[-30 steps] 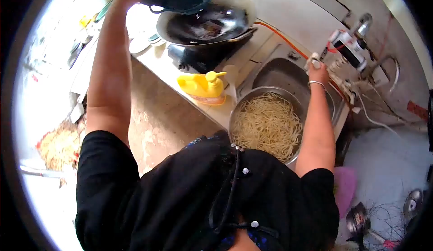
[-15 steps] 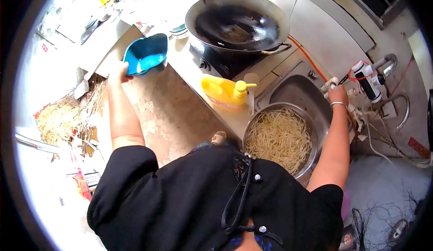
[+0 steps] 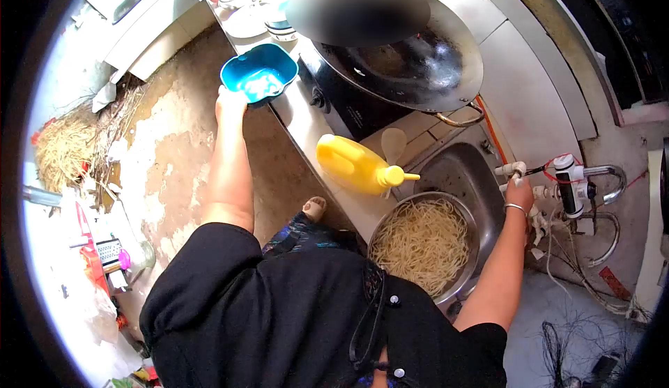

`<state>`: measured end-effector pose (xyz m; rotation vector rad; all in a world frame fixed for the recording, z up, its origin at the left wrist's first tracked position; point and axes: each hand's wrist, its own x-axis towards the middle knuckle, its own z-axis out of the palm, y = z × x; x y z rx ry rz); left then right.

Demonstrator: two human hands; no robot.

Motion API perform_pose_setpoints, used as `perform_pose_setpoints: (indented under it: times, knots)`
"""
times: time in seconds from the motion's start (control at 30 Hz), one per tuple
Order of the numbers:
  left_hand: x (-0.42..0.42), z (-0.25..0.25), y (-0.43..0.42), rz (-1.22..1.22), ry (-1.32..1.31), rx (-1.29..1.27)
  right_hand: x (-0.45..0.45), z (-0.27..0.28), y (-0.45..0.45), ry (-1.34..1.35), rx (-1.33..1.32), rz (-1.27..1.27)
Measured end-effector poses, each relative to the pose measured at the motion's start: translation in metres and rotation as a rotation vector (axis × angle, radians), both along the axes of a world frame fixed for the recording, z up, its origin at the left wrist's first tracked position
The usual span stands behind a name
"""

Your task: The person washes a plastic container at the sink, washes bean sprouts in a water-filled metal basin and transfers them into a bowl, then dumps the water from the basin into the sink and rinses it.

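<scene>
My left hand [image 3: 231,102] grips the edge of a blue plastic water scoop [image 3: 275,59], held near the counter's left edge. The scoop's inside faces up and catches bright light. At the wall pipes on the right, my right hand [image 3: 519,193] is closed around a white tap fitting [image 3: 517,169]; its fingers are partly hidden. Between my arms, a metal basin [image 3: 470,238] of pale, noodle-like strips [image 3: 421,241] sits at the sink [image 3: 488,210]. A yellow jug with a spout [image 3: 352,166] stands on the counter beside the basin.
A large wok [image 3: 467,60] rests on a black stove [image 3: 348,105]; a blurred patch covers part of it. Stacked bowls [image 3: 281,31] stand left of the wok. A white cylindrical water heater [image 3: 570,186] and hoses are on the wall. Straw [image 3: 63,158] lies at far left.
The blue scoop in my left hand has moved right, closer to the counter and stove. My right hand stays at the tap fitting. The view has shifted.
</scene>
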<state>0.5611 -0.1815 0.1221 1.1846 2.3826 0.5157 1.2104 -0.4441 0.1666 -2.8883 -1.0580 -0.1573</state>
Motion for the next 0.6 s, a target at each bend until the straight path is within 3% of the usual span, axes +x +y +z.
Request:
perform_pose_setpoints:
  times: [0.3,0.37,0.43,0.6]
  knots:
    - [0.011,-0.045,0.032,0.070,0.006,0.043,0.011,-0.003,-0.001,0.028,-0.020,0.173]
    - [0.007,-0.044,0.040,0.053,0.020,0.023,-0.006,0.008,0.005,0.072,-0.046,0.104]
    - [0.013,-0.025,0.038,0.024,-0.183,-0.106,0.001,0.006,0.003,0.112,-0.061,0.144]
    - [0.001,-0.046,0.047,-0.032,-0.134,0.021,0.010,-0.005,-0.007,0.106,0.005,0.236]
